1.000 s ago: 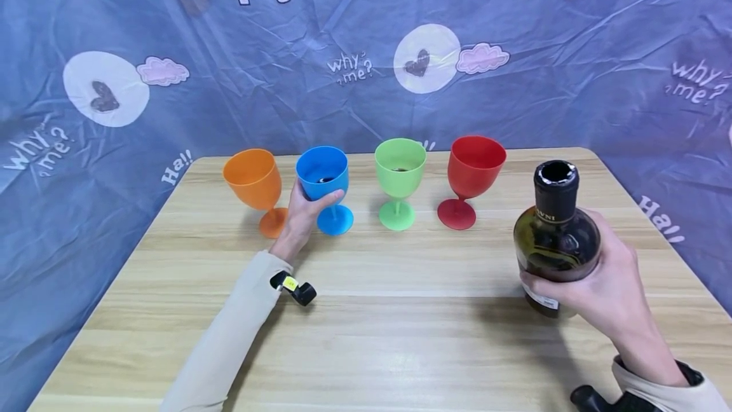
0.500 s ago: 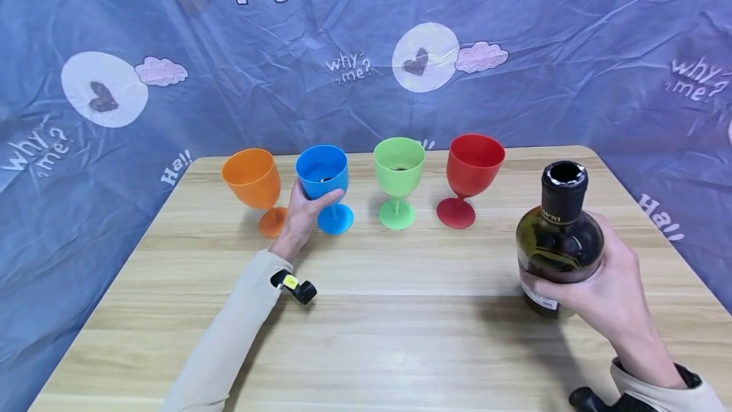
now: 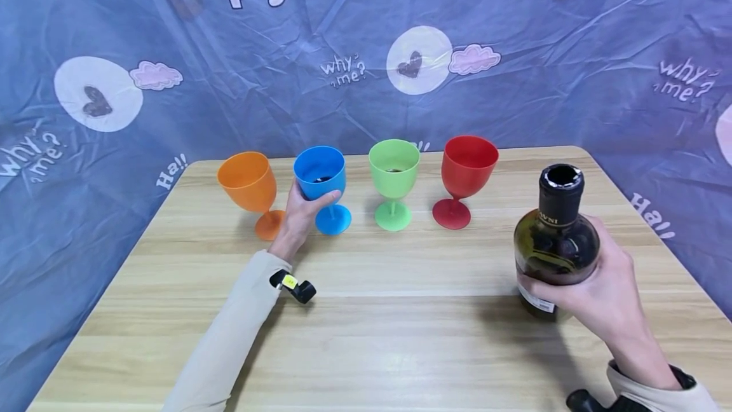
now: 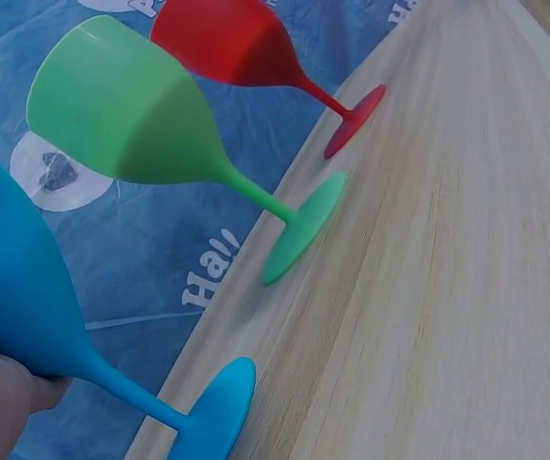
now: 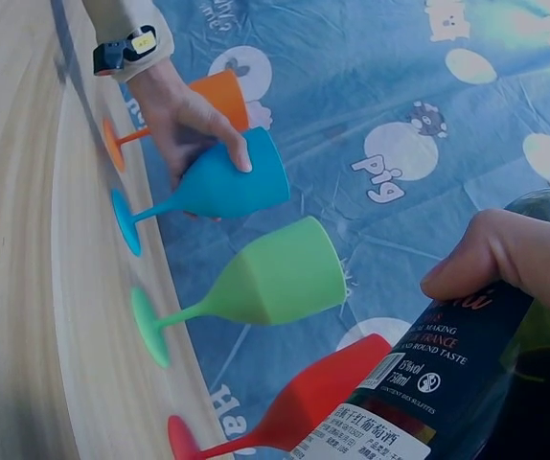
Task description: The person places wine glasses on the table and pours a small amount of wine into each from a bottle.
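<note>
My left hand (image 3: 300, 213) grips the bowl of a blue goblet (image 3: 320, 173), thumb across its front. The goblet stands upright on its foot with a little dark liquid inside. In the right wrist view the thumb lies along the blue bowl. At the right my right hand (image 3: 606, 288) holds a dark green wine bottle (image 3: 556, 243) around its body, uncapped mouth up. The bottle's label (image 5: 438, 355) shows in the right wrist view. To the right of the blue goblet stands a green goblet (image 3: 394, 170), also with some dark liquid in it.
An orange goblet (image 3: 248, 183) stands left of the left hand, its foot partly hidden by it. A red goblet (image 3: 469, 167) stands at the right end of the row. The row lies near the back edge of the wooden table (image 3: 389, 348), before a blue printed cloth (image 3: 286, 68).
The head view has shifted slightly. Both hands keep their grip, and the goblets stay where they stood; the bottle has tipped very slightly.
</note>
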A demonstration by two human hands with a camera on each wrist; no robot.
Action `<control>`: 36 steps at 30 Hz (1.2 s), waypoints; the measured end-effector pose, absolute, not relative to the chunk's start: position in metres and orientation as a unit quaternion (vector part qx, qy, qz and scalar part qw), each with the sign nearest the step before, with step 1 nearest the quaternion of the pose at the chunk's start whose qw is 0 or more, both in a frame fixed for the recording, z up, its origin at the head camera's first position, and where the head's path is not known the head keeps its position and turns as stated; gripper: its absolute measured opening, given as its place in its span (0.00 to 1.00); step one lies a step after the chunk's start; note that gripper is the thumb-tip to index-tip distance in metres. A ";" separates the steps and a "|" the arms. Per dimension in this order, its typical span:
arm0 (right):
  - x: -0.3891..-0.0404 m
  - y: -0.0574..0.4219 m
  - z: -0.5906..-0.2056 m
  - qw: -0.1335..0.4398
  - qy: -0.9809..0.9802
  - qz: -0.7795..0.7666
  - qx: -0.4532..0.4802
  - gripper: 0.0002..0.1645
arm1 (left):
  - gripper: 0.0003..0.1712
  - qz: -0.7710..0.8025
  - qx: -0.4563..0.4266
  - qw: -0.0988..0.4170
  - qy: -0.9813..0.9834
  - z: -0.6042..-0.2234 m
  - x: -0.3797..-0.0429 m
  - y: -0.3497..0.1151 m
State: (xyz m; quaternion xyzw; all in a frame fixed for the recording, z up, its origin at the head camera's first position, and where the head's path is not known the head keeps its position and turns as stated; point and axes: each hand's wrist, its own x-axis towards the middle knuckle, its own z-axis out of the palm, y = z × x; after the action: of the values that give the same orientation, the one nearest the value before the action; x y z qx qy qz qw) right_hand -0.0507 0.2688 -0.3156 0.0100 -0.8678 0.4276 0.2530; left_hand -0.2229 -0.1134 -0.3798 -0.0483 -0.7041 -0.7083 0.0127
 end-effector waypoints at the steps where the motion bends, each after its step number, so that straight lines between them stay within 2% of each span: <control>1: -0.051 0.269 -0.316 0.253 -0.868 0.427 0.009 0.54 | 0.49 -0.709 -0.048 0.011 -0.703 -0.381 -0.223 -0.113; 36: -0.050 0.270 -0.321 0.242 -0.868 0.433 0.003 0.52 | 0.51 -0.709 -0.061 0.018 -0.702 -0.382 -0.221 -0.114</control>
State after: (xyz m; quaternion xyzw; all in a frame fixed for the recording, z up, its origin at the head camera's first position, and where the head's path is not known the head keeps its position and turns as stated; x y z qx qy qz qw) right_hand -0.0498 0.2703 -0.3214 0.0032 -0.8681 0.4335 0.2419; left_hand -0.2208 -0.1143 -0.3823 -0.0615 -0.7021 -0.7092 0.0185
